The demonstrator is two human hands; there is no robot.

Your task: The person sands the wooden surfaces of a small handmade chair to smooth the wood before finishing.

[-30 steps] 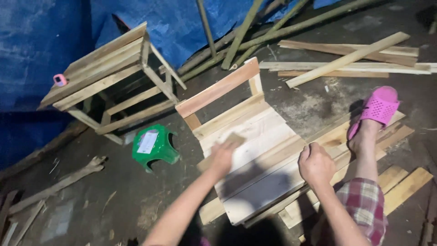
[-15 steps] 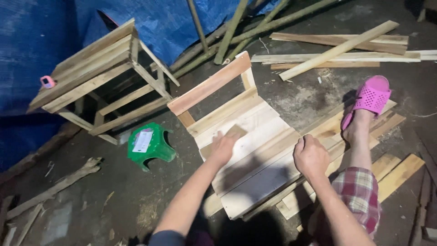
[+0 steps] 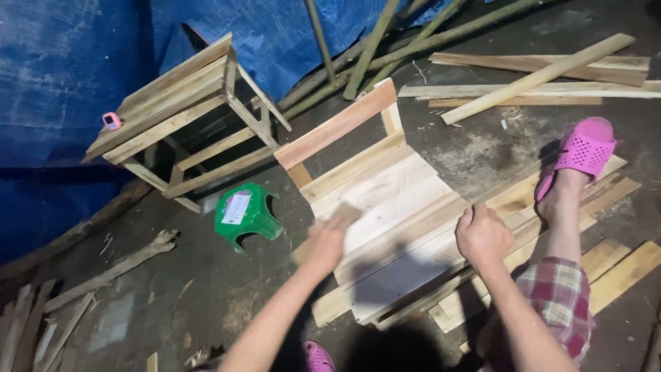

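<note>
A pale wooden chair-like frame of planks lies on the ground in front of me, its back rail raised at the far end. My left hand grips a small tan block, probably a sanding pad, pressed on the planks at the frame's left side; hand and block are blurred. Over on the frame's right edge, my right hand rests with its fingers curled on the wood. My leg in checked shorts stretches to the right, its foot in a pink sandal on loose boards.
A second wooden stool frame stands tilted at the left against a blue tarp, a small pink object on its top. A green plastic stool lies between the frames. Long planks and bamboo poles lie at the back; scrap wood at the lower left.
My left hand has slid the block along the planks, first forward, then back toward the near left edge. The right hand has stayed on the frame's right edge. The camera view has shifted slightly.
</note>
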